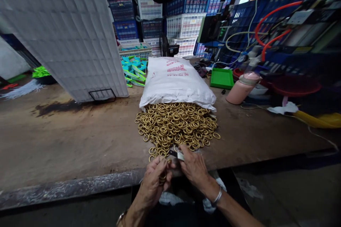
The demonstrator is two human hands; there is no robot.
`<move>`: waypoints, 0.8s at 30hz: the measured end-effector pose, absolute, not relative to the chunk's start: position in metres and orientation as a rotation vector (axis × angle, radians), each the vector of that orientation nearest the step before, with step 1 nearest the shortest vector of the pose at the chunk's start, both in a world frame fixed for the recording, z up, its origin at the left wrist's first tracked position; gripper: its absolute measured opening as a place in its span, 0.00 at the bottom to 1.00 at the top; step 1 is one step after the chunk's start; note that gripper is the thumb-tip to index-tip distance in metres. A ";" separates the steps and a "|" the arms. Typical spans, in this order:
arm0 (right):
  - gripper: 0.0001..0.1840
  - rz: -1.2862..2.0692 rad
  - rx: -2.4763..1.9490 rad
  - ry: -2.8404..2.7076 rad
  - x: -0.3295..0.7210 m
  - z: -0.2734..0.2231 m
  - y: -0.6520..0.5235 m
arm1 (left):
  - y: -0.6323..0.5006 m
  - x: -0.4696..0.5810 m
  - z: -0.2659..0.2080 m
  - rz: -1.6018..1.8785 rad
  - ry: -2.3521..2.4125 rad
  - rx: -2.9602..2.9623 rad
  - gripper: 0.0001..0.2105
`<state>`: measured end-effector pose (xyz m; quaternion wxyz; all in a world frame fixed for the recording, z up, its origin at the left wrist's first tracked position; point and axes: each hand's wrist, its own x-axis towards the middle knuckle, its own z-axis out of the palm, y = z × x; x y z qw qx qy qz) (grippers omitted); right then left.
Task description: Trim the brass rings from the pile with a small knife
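Observation:
My left hand (156, 176) is at the table's front edge, its fingers closed on a few gold-coloured rings (162, 178). One ring shows at the fingertips; others sit lower in the curled fingers. Just right of it, my right hand (194, 166) grips a small knife (176, 154) with a dark blade and a pale handle part. Its blade points left, toward the left hand, and does not visibly touch the held ring. Beyond both hands spreads a heap of gold-coloured rings (178, 126), spilling from the mouth of a white printed sack (176, 81) that lies on the table.
A large ribbed grey panel (87, 35) stands on the left of the brown table (80, 142). Behind the sack are teal and green plastic parts (134, 69) and stacked crates (183, 25). A green tray (221, 78) and a pink bottle (242, 88) stand right.

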<state>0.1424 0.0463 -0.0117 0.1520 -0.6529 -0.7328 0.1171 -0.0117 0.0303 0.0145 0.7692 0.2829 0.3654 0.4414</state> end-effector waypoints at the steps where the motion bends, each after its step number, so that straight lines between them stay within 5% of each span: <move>1: 0.13 0.318 -1.882 -2.117 0.139 -0.012 0.048 | 0.032 -0.012 0.014 0.971 0.792 0.609 0.12; 12: 0.14 0.350 -2.001 -2.115 0.138 -0.012 0.055 | 0.040 -0.020 0.008 0.959 0.694 0.327 0.10; 16: 0.06 0.643 -1.844 -1.890 0.148 -0.010 0.054 | 0.043 -0.017 0.002 0.996 0.783 0.422 0.10; 24: 0.13 1.449 -1.423 -1.215 0.145 0.002 0.044 | 0.045 0.000 -0.002 0.954 0.984 0.766 0.17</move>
